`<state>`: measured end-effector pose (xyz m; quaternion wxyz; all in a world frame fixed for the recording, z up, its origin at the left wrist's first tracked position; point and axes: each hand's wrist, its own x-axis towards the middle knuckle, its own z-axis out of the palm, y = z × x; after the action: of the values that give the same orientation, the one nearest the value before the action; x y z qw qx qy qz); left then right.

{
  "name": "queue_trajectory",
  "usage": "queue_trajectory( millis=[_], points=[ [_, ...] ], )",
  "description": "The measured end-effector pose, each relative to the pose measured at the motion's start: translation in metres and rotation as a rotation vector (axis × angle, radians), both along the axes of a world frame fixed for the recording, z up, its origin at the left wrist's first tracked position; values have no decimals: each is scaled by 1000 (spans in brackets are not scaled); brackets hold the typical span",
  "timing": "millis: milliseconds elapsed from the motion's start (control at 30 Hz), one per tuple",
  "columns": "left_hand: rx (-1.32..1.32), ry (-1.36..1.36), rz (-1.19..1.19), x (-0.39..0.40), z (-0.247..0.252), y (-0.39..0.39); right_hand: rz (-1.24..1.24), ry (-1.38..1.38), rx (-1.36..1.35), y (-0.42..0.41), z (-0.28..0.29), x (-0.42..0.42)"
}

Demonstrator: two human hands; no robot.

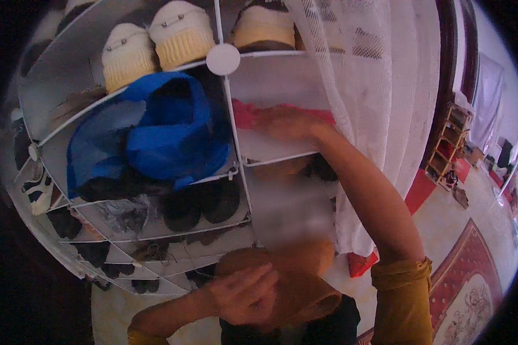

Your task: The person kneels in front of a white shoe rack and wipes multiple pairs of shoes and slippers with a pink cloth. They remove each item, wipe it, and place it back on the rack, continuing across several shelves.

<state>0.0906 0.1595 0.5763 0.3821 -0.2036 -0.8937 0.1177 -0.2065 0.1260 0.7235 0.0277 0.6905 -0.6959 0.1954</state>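
Note:
My right hand (291, 123), blurred, reaches into a white shelf compartment (280, 77) and rests over a red cloth (245, 115) on its panel. The cloth spreads out on both sides of the hand. Lower down, in front of my body, my left hand (246, 295) has its fingers curled against a brown boot (304, 284). The boot's open shaft (326, 306) faces down to the right. Part of the boot is behind the hand, and a blurred patch covers the area above it.
White wire-framed shelves hold pale knitted shoes (181, 36), a blue mesh bag (172, 146), dark shoes (200, 207) and clear plastic (127, 215). A white lace curtain (367, 108) hangs beside my right arm. Rightward are a small rack (449, 142) and a patterned red rug (466, 276).

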Motion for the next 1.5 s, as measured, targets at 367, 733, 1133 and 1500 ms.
queue_trajectory(
  millis=[367, 733, 1133, 1500],
  points=[
    [40, 58, 23, -11, 16, 2, 35, -563, -119, 150, 7, -9],
    [201, 104, 184, -41, -2, 20, 341, -309, -322, 178, -144, -8],
    [825, 45, 338, 53, 17, 23, -272, -1135, -672, 197, -203, -126],
    [-485, 559, 347, -115, 131, 17, -33, -1623, -1029, 233, -137, -104]
  ],
)
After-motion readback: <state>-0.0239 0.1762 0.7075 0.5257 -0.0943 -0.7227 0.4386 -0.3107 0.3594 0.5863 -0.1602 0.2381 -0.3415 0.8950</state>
